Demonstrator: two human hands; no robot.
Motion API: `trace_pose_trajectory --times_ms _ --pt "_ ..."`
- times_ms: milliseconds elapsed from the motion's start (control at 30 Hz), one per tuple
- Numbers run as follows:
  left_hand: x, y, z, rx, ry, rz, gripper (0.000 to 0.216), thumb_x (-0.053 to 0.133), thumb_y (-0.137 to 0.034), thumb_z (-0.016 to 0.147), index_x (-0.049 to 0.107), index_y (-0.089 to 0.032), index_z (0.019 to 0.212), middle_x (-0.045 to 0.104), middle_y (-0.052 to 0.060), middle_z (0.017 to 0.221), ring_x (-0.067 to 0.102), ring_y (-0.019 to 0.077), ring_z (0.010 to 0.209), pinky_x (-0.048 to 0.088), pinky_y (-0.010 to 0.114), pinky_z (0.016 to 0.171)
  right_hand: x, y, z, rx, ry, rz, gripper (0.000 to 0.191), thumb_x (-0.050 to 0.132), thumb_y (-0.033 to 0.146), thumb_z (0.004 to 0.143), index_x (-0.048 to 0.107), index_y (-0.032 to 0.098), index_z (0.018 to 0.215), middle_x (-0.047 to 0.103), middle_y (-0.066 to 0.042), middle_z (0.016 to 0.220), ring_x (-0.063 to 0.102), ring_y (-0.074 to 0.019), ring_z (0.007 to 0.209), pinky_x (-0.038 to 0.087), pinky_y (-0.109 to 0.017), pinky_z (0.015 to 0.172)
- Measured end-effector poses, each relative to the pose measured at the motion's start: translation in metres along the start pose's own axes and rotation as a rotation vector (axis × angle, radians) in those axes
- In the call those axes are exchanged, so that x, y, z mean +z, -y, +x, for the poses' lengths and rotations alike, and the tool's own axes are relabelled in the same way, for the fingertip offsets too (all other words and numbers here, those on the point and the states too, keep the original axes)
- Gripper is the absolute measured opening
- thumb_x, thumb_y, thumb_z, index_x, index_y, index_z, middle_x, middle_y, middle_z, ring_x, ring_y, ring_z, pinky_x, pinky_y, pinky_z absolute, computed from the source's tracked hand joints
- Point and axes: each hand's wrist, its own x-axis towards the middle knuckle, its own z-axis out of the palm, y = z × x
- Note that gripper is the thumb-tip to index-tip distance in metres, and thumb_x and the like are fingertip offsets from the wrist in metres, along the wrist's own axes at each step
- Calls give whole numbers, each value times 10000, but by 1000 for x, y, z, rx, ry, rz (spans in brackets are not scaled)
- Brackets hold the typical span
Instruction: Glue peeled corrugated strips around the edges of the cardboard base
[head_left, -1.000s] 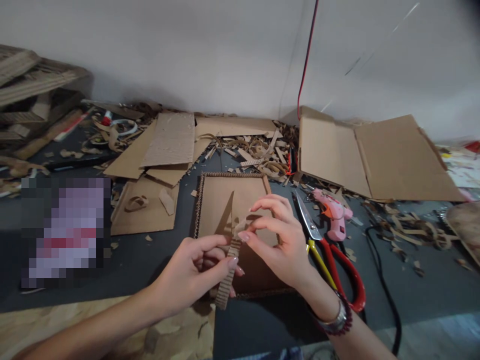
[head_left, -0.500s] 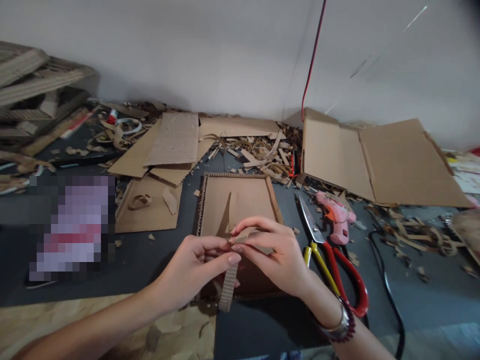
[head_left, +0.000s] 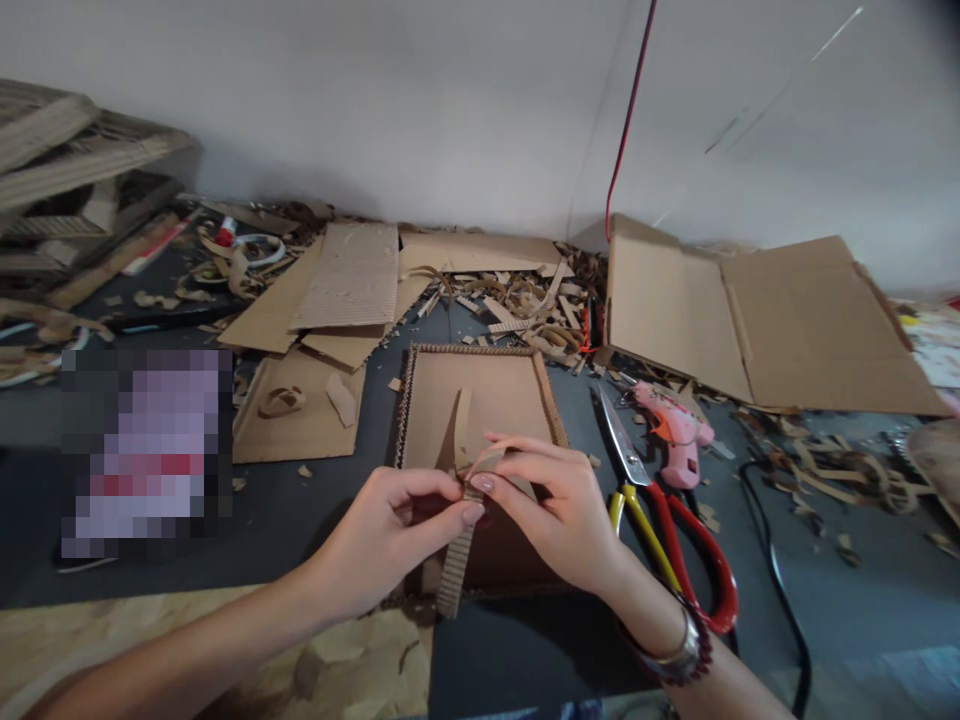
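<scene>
The left hand (head_left: 390, 540) and the right hand (head_left: 551, 510) meet low over the middle of the bench (head_left: 322, 560), their fingers closed in a tight pinch. Between them is a narrow corrugated cardboard strip (head_left: 454, 565), its upper end gripped at the fingertips and its lower end hanging free toward the near side. A thin, curled cardboard ribbon (head_left: 491, 459) arches from that pinch toward the right hand's fingers (head_left: 517, 462); exactly where it joins the strip is hidden by the fingertips.

Directly under the hands lies a rectangular cardboard panel (head_left: 480, 405) with a corrugated edging around its rim. A pointed cardboard sliver (head_left: 463, 425) stands up from the panel, just far of the fingertips. To the right of the right hand are scissors (head_left: 626, 455) with red and yellow handles, their blades closed, and beside them a pink glue gun (head_left: 675, 430). A black cable (head_left: 772, 570) runs across the bench farther right, and a metal bracelet (head_left: 679, 650) circles the right wrist.

Along the far side lie an opened cardboard sheet (head_left: 795, 320), flat corrugated cardboard pieces (head_left: 352, 275) and heaps of cardboard scraps (head_left: 525, 300). A pixelated patch (head_left: 142, 450) covers part of the bench on the left.
</scene>
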Motion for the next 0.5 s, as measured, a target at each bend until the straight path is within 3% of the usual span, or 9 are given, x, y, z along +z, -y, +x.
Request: trace_pose_trajectory --times_ms 300,500 --pt "0 -3 -1 6 21 4 228 592 -326 737 562 -142 605 460 -30 571 408 92 541 343 191 506 2 0 -1 46 23 3 168 534 204 827 627 211 688 690 14 671 652 -143 663 442 -390 951" --pt "0 -4 -1 45 37 43 216 581 -299 743 548 -151 589 441 -40 543 383 86 512 333 188 485 2 1 -1 78 9 50 171 513 205 835 623 209 705 658 29 607 663 -157 713 410 -405 984"
